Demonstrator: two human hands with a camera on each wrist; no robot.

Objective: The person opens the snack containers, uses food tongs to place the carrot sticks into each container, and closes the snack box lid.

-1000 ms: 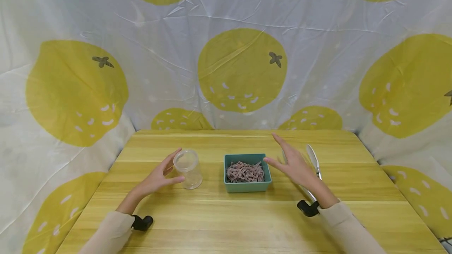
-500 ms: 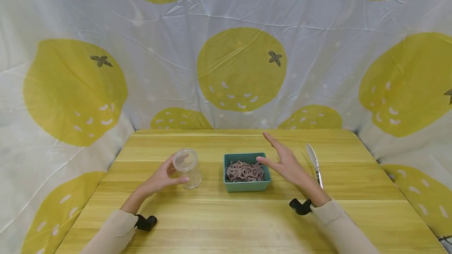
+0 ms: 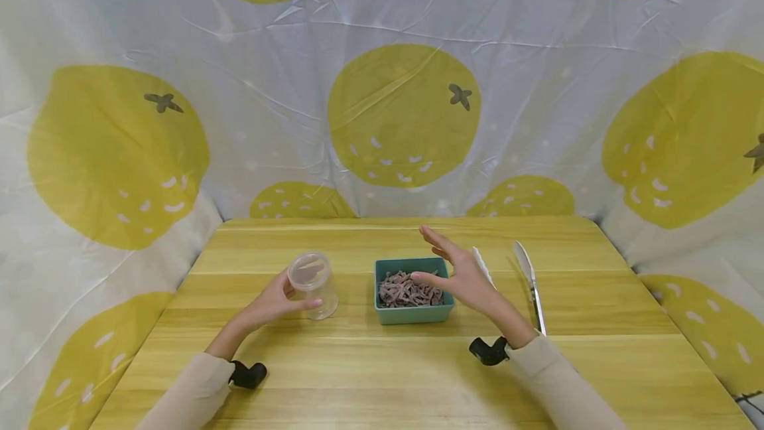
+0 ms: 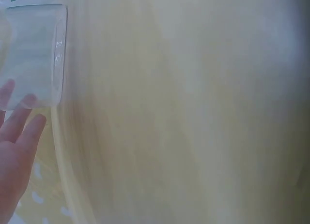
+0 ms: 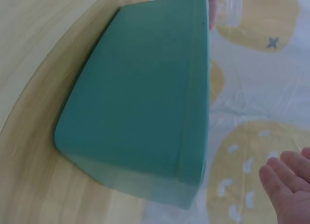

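Note:
My left hand (image 3: 273, 298) is wrapped around a clear plastic jar (image 3: 323, 298), which stands upright on the table. The thumb lies across the jar's front, and the fingers show through its wall on the far side. The left wrist view catches the fingers against the jar (image 4: 33, 54). Right of the jar sits a teal rectangular box (image 3: 414, 315) filled with thin greyish-brown strips (image 3: 406, 290). Over the box's right side hovers my right hand (image 3: 468, 281), fingers spread and holding nothing. In the right wrist view the box's outer wall (image 5: 135, 83) fills the middle.
To the right lies a shiny metal utensil (image 3: 525, 263) with a long handle. A whitish slim piece (image 3: 482, 264) shows behind my right hand, its lower part hidden. A lemon-print curtain (image 3: 406, 118) surrounds the wooden table (image 3: 358, 377) at the back and sides.
My right hand has moved left, from beside the box to over its right side. My left hand has closed in around the jar, its thumb now farther across the front.

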